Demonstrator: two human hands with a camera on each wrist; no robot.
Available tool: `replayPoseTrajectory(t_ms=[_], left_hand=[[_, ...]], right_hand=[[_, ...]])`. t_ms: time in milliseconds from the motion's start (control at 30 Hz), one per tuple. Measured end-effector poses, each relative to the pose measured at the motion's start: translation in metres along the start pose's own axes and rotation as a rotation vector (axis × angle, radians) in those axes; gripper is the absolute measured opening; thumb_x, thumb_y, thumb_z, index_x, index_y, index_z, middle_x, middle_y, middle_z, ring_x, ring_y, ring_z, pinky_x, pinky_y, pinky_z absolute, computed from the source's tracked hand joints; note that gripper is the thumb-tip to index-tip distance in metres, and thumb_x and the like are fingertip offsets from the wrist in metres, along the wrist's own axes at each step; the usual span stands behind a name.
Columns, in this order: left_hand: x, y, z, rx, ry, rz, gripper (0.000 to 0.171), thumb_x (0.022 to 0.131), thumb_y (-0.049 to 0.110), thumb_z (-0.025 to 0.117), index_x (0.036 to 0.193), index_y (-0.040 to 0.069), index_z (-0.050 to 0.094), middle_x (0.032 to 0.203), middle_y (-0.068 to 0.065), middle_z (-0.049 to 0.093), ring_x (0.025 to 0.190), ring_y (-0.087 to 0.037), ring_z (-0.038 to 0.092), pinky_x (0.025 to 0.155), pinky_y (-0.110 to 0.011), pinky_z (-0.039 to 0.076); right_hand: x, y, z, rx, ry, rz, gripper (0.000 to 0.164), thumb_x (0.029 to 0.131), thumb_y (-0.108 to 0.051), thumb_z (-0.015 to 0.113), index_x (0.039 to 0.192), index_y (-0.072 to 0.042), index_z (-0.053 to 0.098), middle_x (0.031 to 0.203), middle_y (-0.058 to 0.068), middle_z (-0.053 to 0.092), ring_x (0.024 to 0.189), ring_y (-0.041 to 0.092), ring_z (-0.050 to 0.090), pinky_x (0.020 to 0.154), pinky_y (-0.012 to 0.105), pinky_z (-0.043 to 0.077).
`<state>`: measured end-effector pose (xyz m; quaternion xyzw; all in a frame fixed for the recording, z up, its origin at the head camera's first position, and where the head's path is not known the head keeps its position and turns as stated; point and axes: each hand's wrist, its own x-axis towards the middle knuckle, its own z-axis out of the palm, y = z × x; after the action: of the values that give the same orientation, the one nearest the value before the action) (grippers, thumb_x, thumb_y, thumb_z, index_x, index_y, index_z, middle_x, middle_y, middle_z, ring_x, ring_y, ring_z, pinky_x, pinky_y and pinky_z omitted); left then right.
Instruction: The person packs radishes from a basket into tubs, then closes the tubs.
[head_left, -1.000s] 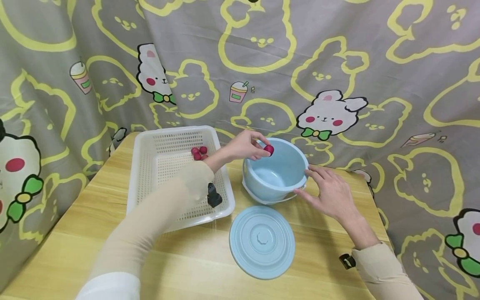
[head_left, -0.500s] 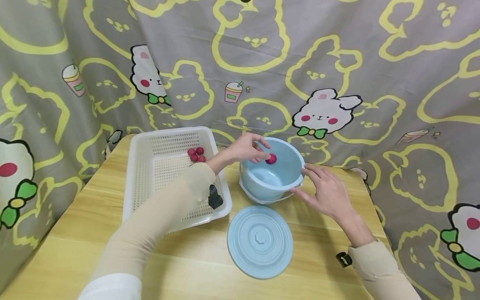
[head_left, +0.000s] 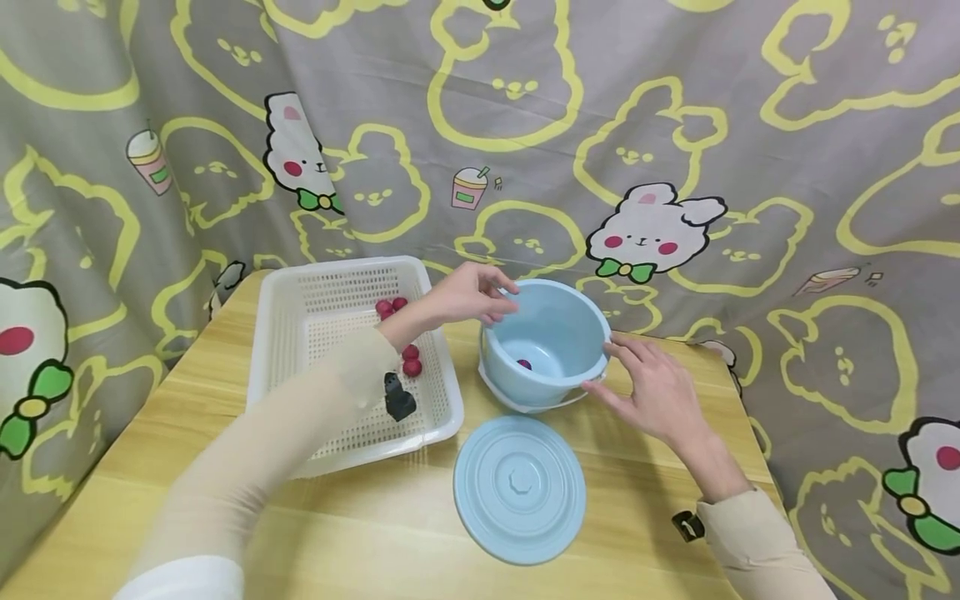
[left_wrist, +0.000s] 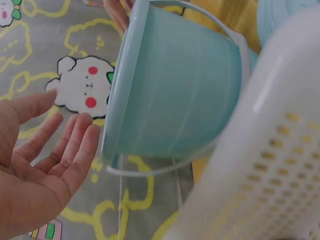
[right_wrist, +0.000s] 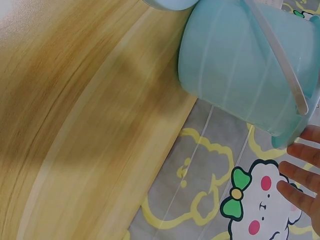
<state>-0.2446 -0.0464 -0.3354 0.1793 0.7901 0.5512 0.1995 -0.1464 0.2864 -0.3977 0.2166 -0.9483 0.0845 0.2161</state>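
A light blue bucket (head_left: 517, 385) stands on the table, with one small dark red ball-like fruit (head_left: 524, 364) on its floor. My left hand (head_left: 472, 293) hangs over the bucket's left rim, its fingers loosely bent and nothing between them. In the left wrist view the left hand (left_wrist: 45, 165) shows an empty palm beside the bucket (left_wrist: 175, 85). My right hand (head_left: 656, 387) touches the right rim with its fingertips, fingers spread. The right wrist view has those fingers (right_wrist: 302, 172) at the rim. Several red fruits (head_left: 412, 367) lie in the white basket (head_left: 264, 350), partly hidden by my left forearm.
A round light blue lid (head_left: 519, 492) lies flat on the wooden table (head_left: 360, 533) in front of the bucket. The basket stands left of the bucket, close beside it. A grey patterned curtain (head_left: 517, 167) hangs right behind the table.
My left hand has let go of the red fruit, which now lies inside the bucket. The hand has drawn back slightly left. My right hand keeps its place at the rim.
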Motion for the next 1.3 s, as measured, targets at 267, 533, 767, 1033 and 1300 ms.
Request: replayPoseTrajectory(t_ms=[267,533,767,1033,1300], left_hand=[[-0.02,-0.014,-0.026,0.036,0.045,-0.019,0.037,0.098,0.022,0.076,0.13,0.005,0.07,0.104,-0.012,0.075,0.095,-0.027,0.076,0.092,-0.043,0.066],[-0.04,-0.026,-0.054,0.053,0.104,-0.05,0.039,0.1,0.024,0.074,0.134,0.006,0.067,0.107,-0.009,0.072,0.102,-0.031,0.076,0.093,-0.041,0.066],[-0.052,-0.037,-0.08,0.046,0.154,-0.078,0.04,0.102,0.026,0.072,0.135,0.005,0.066,0.122,-0.022,0.07,0.096,-0.026,0.077,0.084,-0.029,0.067],[-0.056,-0.057,-0.103,0.03,0.234,-0.141,0.047,0.102,0.03,0.072,0.141,0.005,0.063,0.126,-0.019,0.068,0.087,-0.011,0.075,0.089,-0.032,0.066],[-0.058,-0.074,-0.112,0.046,0.218,-0.192,0.05,0.104,0.029,0.069,0.145,0.003,0.059,0.136,-0.024,0.065,0.095,-0.012,0.075,0.101,-0.041,0.063]], right_hand=[[-0.002,-0.001,0.0,0.005,0.012,0.006,0.067,0.078,-0.055,0.086,0.126,-0.009,0.073,0.136,0.013,0.072,0.121,0.04,0.069,0.087,0.06,0.061],[-0.001,-0.001,0.0,-0.001,0.005,0.008,0.067,0.08,-0.056,0.085,0.127,-0.009,0.073,0.135,0.013,0.072,0.121,0.04,0.069,0.091,0.061,0.06],[-0.002,-0.001,-0.001,0.001,0.002,-0.001,0.067,0.08,-0.055,0.085,0.126,-0.008,0.073,0.134,0.014,0.072,0.12,0.041,0.069,0.093,0.062,0.059],[-0.002,-0.001,-0.001,0.003,0.006,-0.004,0.067,0.08,-0.055,0.085,0.126,-0.008,0.073,0.134,0.014,0.072,0.119,0.041,0.069,0.094,0.061,0.059],[-0.001,-0.001,-0.001,0.008,0.0,0.002,0.067,0.08,-0.055,0.085,0.126,-0.008,0.073,0.135,0.014,0.072,0.12,0.04,0.068,0.095,0.062,0.059]])
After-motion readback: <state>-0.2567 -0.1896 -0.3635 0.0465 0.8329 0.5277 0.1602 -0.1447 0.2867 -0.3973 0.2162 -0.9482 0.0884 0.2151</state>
